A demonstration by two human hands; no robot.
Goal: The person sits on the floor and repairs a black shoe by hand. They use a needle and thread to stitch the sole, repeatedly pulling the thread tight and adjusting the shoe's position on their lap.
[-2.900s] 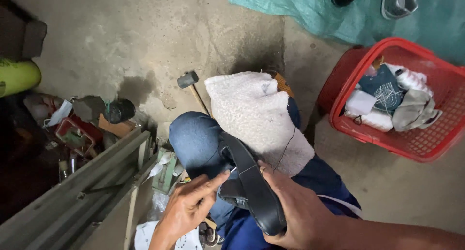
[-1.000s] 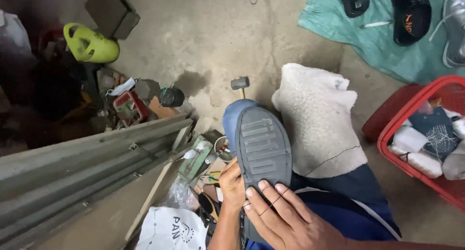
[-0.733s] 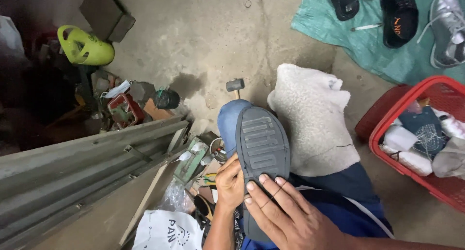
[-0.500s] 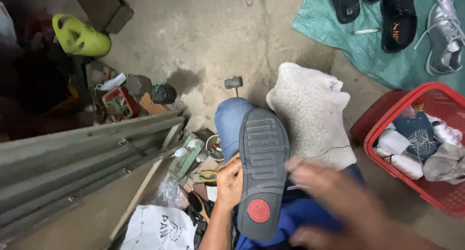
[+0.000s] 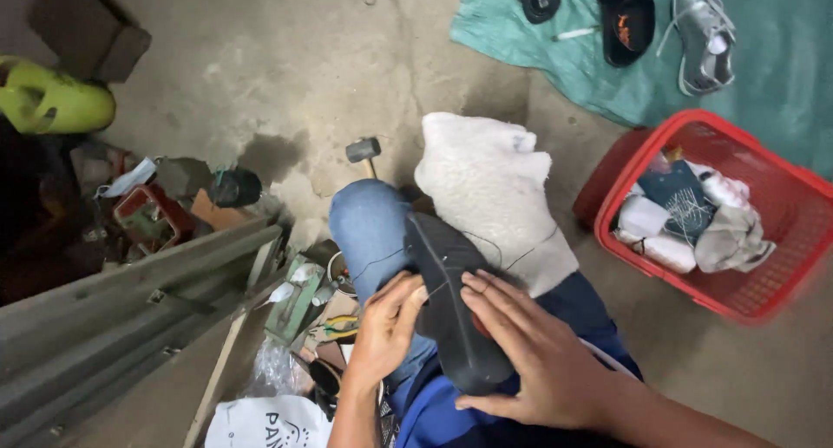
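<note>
The black shoe (image 5: 451,305) lies tilted on its edge across the person's lap, toe toward the blue-jeaned knee (image 5: 369,227), just beside a white cloth (image 5: 490,192) draped over the other leg. The left hand (image 5: 386,331) grips the shoe's near-left side, fingers curled together against its edge. The right hand (image 5: 538,353) lies flat over the shoe from the right, fingers slightly spread and pressing on the upper surface; a thin dark thread (image 5: 521,259) runs from the shoe across the cloth. Open concrete floor (image 5: 286,75) lies ahead of the knee, with only a small hammer (image 5: 364,150) near the knee's far side. To the left the room is tight: long grey metal bars (image 5: 130,300) lie slantwise, and tools, a white plastic bag (image 5: 265,422) and other clutter crowd the ground just beside the left forearm. To the right a red basket (image 5: 785,192) of cloths and packets stands near the right leg, with bare floor between them. Farther off, a teal mat (image 5: 781,66) carries sandals and a silver sneaker (image 5: 703,32); a green sandal-like shoe (image 5: 56,105) sits at the far left.
</note>
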